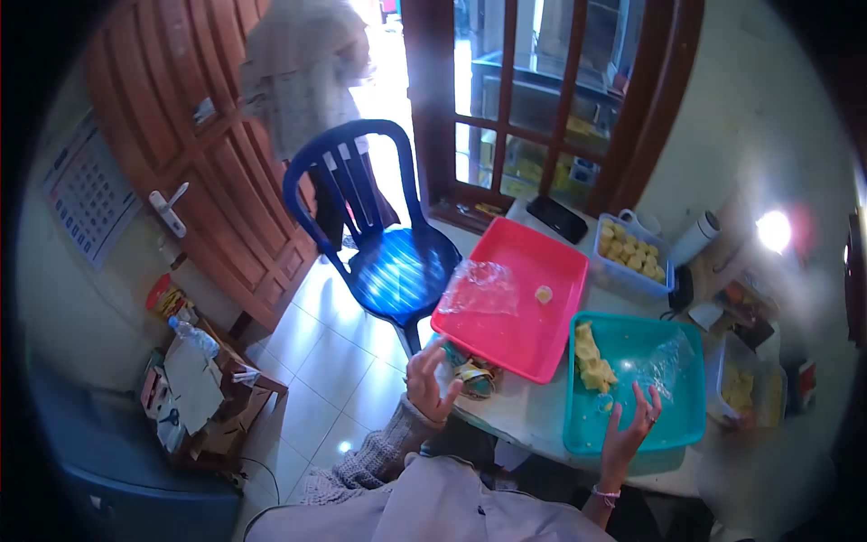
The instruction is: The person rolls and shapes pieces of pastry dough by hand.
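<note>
My left hand (pixel 428 383) is raised at the table's front edge with its fingers apart, holding nothing. Close beside it lies a small bundle (pixel 477 378) I cannot make out clearly. Over the teal tray (pixel 670 426) hovers my right hand (pixel 632 422), fingers spread and nothing visible in them. A yellow dough lump (pixel 591 359) lies along the tray's left side, with a small round clear piece (pixel 605 404) below it. Clear plastic (pixel 668 366) lies near my right fingertips. The pink tray (pixel 533 248) holds another plastic sheet (pixel 479 289) and a small yellow piece (pixel 543 294).
A box of yellow pieces (pixel 632 260), a dark phone (pixel 556 219) and a white bottle (pixel 696 238) stand at the back. Another container (pixel 739 384) is at right. A blue chair (pixel 405 266) stands beyond the table; a person (pixel 302 81) is by the door.
</note>
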The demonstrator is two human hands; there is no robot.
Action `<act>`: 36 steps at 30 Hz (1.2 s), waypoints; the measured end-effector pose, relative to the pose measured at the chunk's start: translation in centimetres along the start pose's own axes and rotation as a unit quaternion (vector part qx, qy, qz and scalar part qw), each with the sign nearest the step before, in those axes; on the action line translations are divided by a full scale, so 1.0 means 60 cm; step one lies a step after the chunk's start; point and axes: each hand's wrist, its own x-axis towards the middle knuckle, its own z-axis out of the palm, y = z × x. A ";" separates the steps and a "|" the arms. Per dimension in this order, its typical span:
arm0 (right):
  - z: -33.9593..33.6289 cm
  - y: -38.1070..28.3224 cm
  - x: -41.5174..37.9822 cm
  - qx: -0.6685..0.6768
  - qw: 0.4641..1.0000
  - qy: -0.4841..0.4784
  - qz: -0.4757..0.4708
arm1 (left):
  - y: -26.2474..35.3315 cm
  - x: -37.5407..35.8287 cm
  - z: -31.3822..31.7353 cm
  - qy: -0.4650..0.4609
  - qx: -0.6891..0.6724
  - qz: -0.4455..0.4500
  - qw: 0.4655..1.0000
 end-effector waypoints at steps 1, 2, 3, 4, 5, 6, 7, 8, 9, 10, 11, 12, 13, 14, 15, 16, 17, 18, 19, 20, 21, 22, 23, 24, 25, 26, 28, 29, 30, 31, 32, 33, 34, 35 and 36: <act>0.001 -0.004 -0.002 0.006 1.000 0.002 0.002 | -0.009 -0.007 -0.011 0.004 0.005 -0.052 0.999; 0.003 -0.008 -0.003 0.010 1.000 0.004 0.004 | -0.022 -0.013 -0.016 0.013 0.027 -0.097 0.995; 0.004 -0.010 -0.005 0.014 1.000 0.000 0.007 | -0.038 -0.020 -0.018 0.020 0.049 -0.143 0.988; 0.004 -0.010 -0.008 0.017 1.000 -0.005 0.011 | -0.052 -0.028 -0.016 0.025 0.068 -0.190 0.979; 0.004 -0.009 -0.013 0.017 1.000 -0.011 0.017 | -0.067 -0.037 -0.010 0.018 0.064 -0.229 0.971; 0.004 -0.009 -0.019 0.011 1.000 -0.010 0.010 | -0.071 -0.041 -0.009 0.007 0.061 -0.248 0.967; 0.006 -0.008 -0.024 0.005 1.000 -0.007 0.004 | -0.074 -0.043 -0.005 -0.005 0.056 -0.264 0.963; 0.007 -0.007 -0.027 -0.002 1.000 -0.001 -0.001 | -0.076 -0.043 0.000 -0.017 0.050 -0.278 0.959; 0.005 -0.008 -0.033 -0.002 1.000 -0.005 0.006 | -0.072 -0.043 0.004 -0.024 0.037 -0.277 0.960; 0.003 -0.012 -0.041 -0.003 1.000 -0.010 0.015 | -0.067 -0.044 0.007 -0.031 0.045 -0.261 0.964; 0.000 -0.014 -0.047 -0.003 1.000 -0.014 0.025 | -0.062 -0.044 0.010 -0.039 0.052 -0.244 0.968; -0.002 -0.013 -0.052 -0.014 1.000 -0.010 0.025 | -0.057 -0.043 0.012 -0.049 0.060 -0.227 0.971; -0.006 -0.010 -0.058 -0.025 0.999 -0.009 0.025 | -0.053 -0.042 0.012 -0.049 0.073 -0.221 0.971; -0.005 -0.007 -0.060 -0.034 0.999 -0.007 0.023 | -0.055 -0.040 0.014 -0.048 0.071 -0.227 0.970; -0.006 0.002 -0.065 -0.051 0.998 -0.002 0.030 | -0.055 -0.044 0.014 -0.049 0.070 -0.235 0.968; -0.006 0.014 -0.067 -0.067 0.997 0.004 0.036 | -0.057 -0.045 0.015 -0.049 0.070 -0.242 0.966; -0.002 0.021 -0.066 -0.082 0.996 0.010 0.042 | -0.063 -0.049 0.020 -0.036 0.071 -0.237 0.968; 0.002 0.018 -0.061 -0.076 0.996 0.015 0.045 | -0.065 -0.044 0.019 -0.027 0.062 -0.258 0.964; 0.003 0.016 -0.057 -0.074 0.996 0.021 0.053 | -0.063 -0.040 0.020 -0.025 0.049 -0.277 0.959; -0.002 0.015 -0.059 -0.080 0.994 0.029 0.069 | -0.059 -0.038 0.025 -0.031 0.032 -0.294 0.955; -0.001 0.016 -0.059 -0.083 0.994 0.026 0.060 | -0.060 -0.037 0.029 -0.017 0.029 -0.292 0.956; 0.004 0.017 -0.056 -0.090 0.994 0.024 0.056 | -0.062 -0.034 0.031 -0.039 0.048 -0.318 0.946; 0.007 0.018 -0.059 -0.100 0.992 0.009 0.071 | -0.070 -0.037 0.034 -0.015 -0.007 -0.308 0.951; 0.012 0.018 -0.058 -0.108 0.990 -0.005 0.087 | -0.059 -0.027 0.027 -0.022 -0.013 -0.312 0.950; 0.014 0.013 -0.056 -0.120 0.988 -0.012 0.096 | -0.059 -0.029 0.030 -0.015 -0.019 -0.306 0.952; 0.015 0.009 -0.055 -0.129 0.986 -0.026 0.102 | -0.054 -0.027 0.030 -0.030 0.005 -0.322 0.946; 0.015 0.000 -0.054 -0.145 0.982 -0.030 0.121 | -0.052 -0.025 0.025 -0.074 0.064 -0.328 0.940; 0.017 -0.001 -0.051 -0.145 0.981 -0.032 0.124 | -0.048 -0.022 0.022 -0.090 0.067 -0.343 0.933; 0.016 -0.002 -0.048 -0.148 0.980 -0.036 0.130 | -0.043 -0.017 0.018 -0.102 0.072 -0.358 0.925; 0.020 -0.001 -0.051 -0.149 0.979 -0.037 0.131 | -0.059 -0.027 0.023 -0.087 0.057 -0.358 0.928; 0.017 -0.003 -0.049 -0.149 0.979 -0.043 0.132 | -0.063 -0.023 0.025 -0.057 0.035 -0.373 0.925; 0.014 -0.005 -0.047 -0.144 0.981 -0.040 0.126 | -0.067 -0.017 0.028 -0.025 0.012 -0.387 0.921; 0.013 -0.006 -0.045 -0.139 0.983 -0.036 0.119 | -0.073 -0.011 0.031 0.008 -0.011 -0.400 0.916; 0.013 -0.004 -0.043 -0.133 0.985 -0.032 0.110 | -0.082 -0.002 0.035 0.024 -0.008 -0.389 0.921; 0.015 0.000 -0.043 -0.122 0.988 -0.029 0.092 | -0.082 0.008 0.042 0.025 -0.038 -0.365 0.930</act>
